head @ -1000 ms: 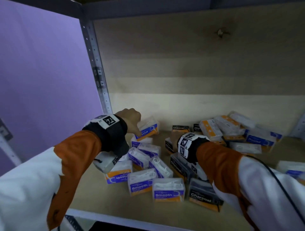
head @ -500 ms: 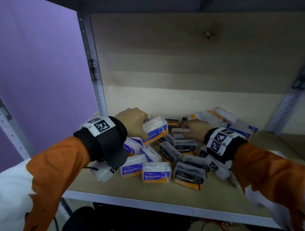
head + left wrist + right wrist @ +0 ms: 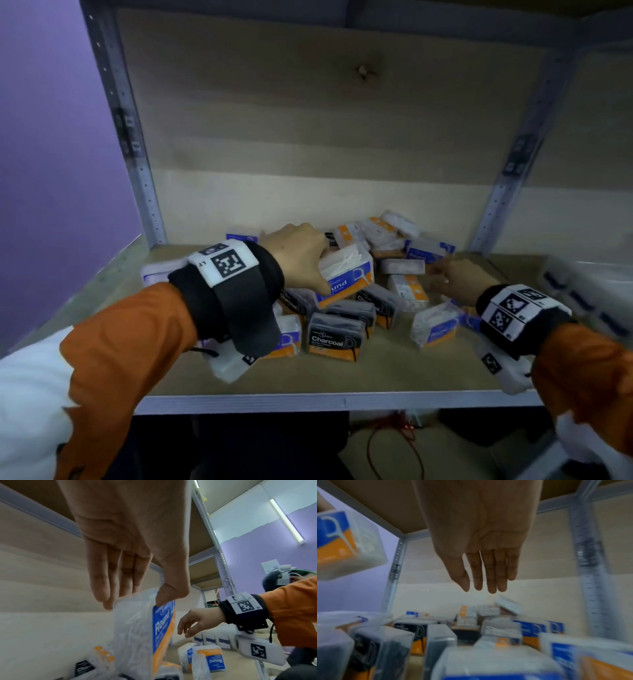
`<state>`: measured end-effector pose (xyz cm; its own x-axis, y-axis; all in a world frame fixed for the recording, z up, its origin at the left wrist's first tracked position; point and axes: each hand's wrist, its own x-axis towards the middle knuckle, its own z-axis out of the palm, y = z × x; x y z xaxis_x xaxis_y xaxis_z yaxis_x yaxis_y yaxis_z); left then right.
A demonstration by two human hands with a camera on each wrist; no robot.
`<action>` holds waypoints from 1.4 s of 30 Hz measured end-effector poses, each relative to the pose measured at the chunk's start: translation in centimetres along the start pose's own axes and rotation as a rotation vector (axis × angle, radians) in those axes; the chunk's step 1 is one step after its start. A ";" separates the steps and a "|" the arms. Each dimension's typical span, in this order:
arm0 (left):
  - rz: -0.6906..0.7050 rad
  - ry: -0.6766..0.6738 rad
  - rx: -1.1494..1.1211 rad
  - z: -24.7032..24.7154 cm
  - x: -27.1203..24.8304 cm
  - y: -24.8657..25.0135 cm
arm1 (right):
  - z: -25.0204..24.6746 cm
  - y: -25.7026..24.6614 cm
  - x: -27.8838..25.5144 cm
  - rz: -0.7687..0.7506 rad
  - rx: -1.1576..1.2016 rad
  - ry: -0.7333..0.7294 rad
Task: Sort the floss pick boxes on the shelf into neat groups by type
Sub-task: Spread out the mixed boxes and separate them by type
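A: What has the left hand [image 3: 294,253] got?

B: A clear floss pick box with a blue and orange label reading "Round" [image 3: 145,631]. Thumb on the label face, fingers [image 3: 101,582] down the other side, box lifted above the heap on the shelf [image 3: 308,373].

A: And the right hand [image 3: 459,277]?

B: Holding nothing. In the right wrist view its fingers [image 3: 489,572] hang straight and close together, above the boxes; in the left wrist view they look loosely curved. It hovers over the right part of the pile, apart from the lifted box.

A: Where are the rest of the boxes?

B: Jumbled across the middle of the shelf board. Dark Charcoal boxes [image 3: 334,337] stand near the front, just under the left hand. Behind and to the right lie white and orange ones [image 3: 380,229], tilted over each other near the back panel [image 3: 308,137]. A blue-labelled box [image 3: 435,329] lies on its side in front of the right hand. At the far right there is a row of boxes [image 3: 589,294], too blurred to read.

A: Anything further left?

B: One pale box [image 3: 157,272] beyond the left wrist, near the metal upright [image 3: 137,154]
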<state>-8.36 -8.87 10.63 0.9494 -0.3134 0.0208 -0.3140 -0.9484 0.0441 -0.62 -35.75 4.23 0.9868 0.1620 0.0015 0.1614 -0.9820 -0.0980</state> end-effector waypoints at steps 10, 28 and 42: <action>0.251 -0.046 0.039 1.2 2.0 7.1 | 1.8 4.2 -5.1 0.206 0.042 -0.024; 0.353 -0.152 -0.033 8.3 6.5 16.2 | 6.0 9.7 -3.9 0.217 0.089 -0.088; 0.302 -0.149 -0.035 9.7 8.8 17.4 | 5.8 11.0 -2.8 0.157 0.059 -0.112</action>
<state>-5.42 -28.64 1.91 0.8029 -0.5862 -0.1083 -0.5789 -0.8101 0.0930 -1.72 -46.42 -2.61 0.9915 0.0204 -0.1287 0.0014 -0.9893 -0.1461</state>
